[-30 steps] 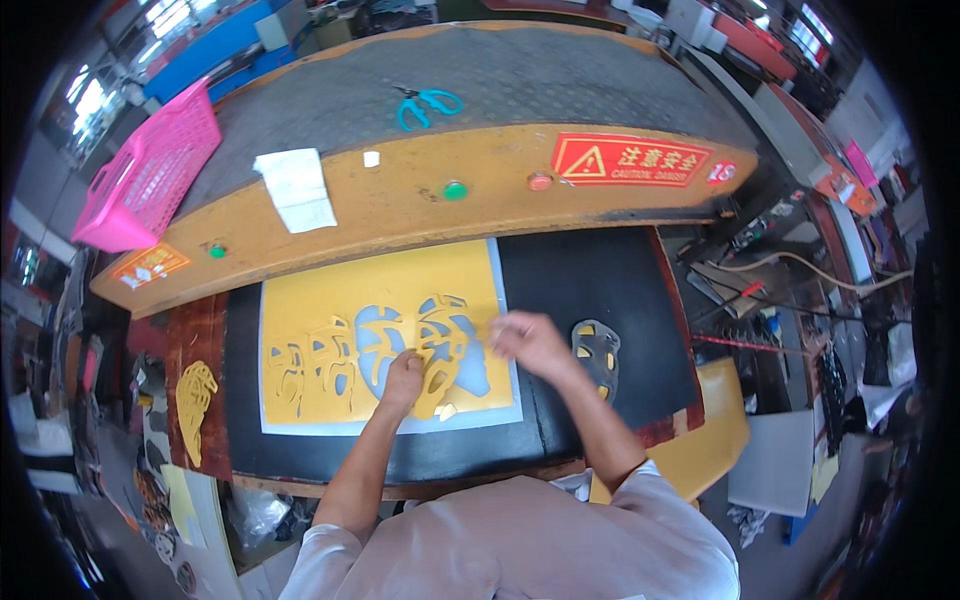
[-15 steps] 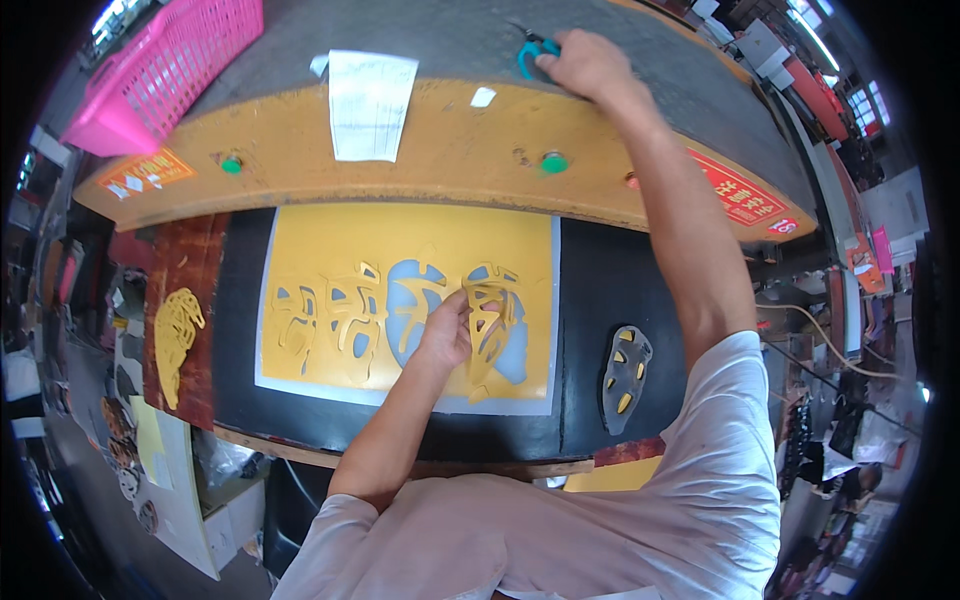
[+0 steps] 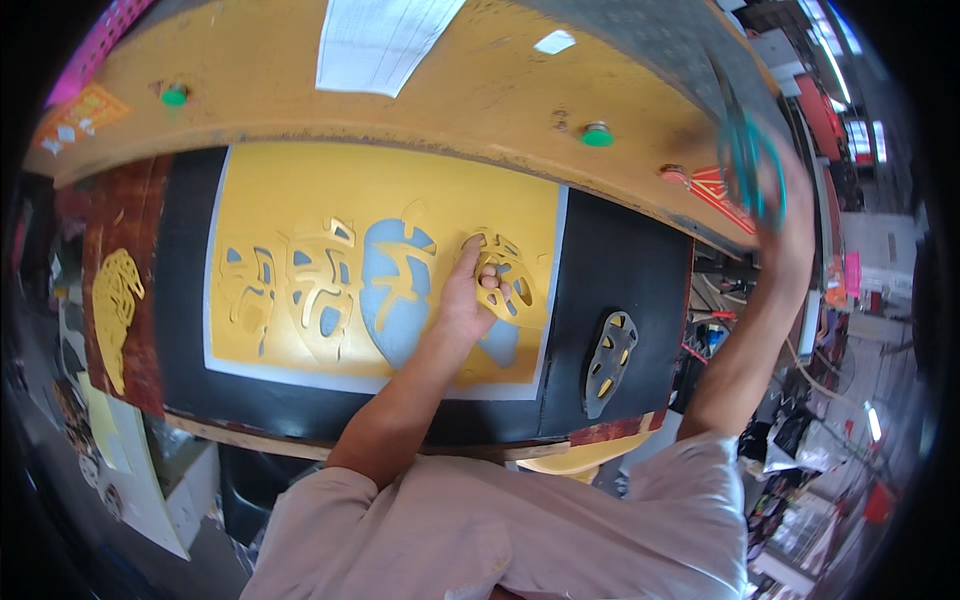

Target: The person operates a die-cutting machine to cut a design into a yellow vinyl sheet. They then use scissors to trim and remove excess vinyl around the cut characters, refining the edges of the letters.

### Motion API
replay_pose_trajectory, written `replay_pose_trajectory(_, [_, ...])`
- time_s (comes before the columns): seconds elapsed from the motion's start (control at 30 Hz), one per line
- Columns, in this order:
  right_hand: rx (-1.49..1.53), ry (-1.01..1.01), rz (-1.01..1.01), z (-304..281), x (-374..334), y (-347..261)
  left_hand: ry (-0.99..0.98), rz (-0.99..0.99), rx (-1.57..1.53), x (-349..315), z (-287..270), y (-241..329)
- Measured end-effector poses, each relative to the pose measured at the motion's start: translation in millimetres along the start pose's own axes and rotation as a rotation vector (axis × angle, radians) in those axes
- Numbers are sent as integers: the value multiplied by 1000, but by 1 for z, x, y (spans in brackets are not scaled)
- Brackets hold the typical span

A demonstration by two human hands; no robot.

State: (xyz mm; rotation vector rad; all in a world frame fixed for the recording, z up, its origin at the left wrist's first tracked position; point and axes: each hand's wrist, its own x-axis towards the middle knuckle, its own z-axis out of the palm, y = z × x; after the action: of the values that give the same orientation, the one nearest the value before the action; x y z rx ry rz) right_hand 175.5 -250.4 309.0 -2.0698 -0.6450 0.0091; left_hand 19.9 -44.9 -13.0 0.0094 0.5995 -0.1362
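My left hand (image 3: 468, 298) is closed on a yellow cut-out piece (image 3: 513, 276) full of openings, its fingers curled through it. That piece is over the right part of a yellow sheet (image 3: 380, 180), where several similar shapes are cut and a pale blue-grey layer shows through the gaps. Up at the right, my right hand (image 3: 790, 205) grips scissors (image 3: 748, 170) with teal handles, blades pointing away from me. Motion smears this hand and the scissors. A dark cutting die (image 3: 611, 362) with yellow bits in its openings lies right of the sheet.
A yellow-orange machine beam (image 3: 270, 95) with a green button (image 3: 597, 134) crosses behind the sheet. Stuck to it is a white paper (image 3: 385, 45). Yellow cut pieces (image 3: 118, 315) lie at the left on the red-brown board. A pink basket (image 3: 95, 50) is at the far left.
My right hand has lifted the scissors off the machine top and swung right and nearer. My left hand keeps the yellow piece, now tilted differently. The whole view has turned and shifted.
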Motion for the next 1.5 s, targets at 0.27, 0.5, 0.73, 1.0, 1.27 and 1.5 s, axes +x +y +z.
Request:
replay_pose_trajectory(0.27, [831,-460,668,134,-116,156,158,146,242,5,2,-9])
replay_pose_trajectory(0.5, [361,-965,535,124,-20,146,289,229,567,-7,4,-6])
replay_pose_trajectory(0.73, [139,-1325,698,147,38,168,242,218,565,-5,-5,-3])
replay_pose_trajectory(1.0, [60,-1423,628,186,61,173,205,230,590,-8,-7,-6])
replay_pose_trajectory(1.27, [119,-1427,625,202,59,179,172,263,570,-11,-6,-15])
replay_pose_trajectory(1.5, [137,-1452,580,206,64,179,175,271,518,-9,-8,-19])
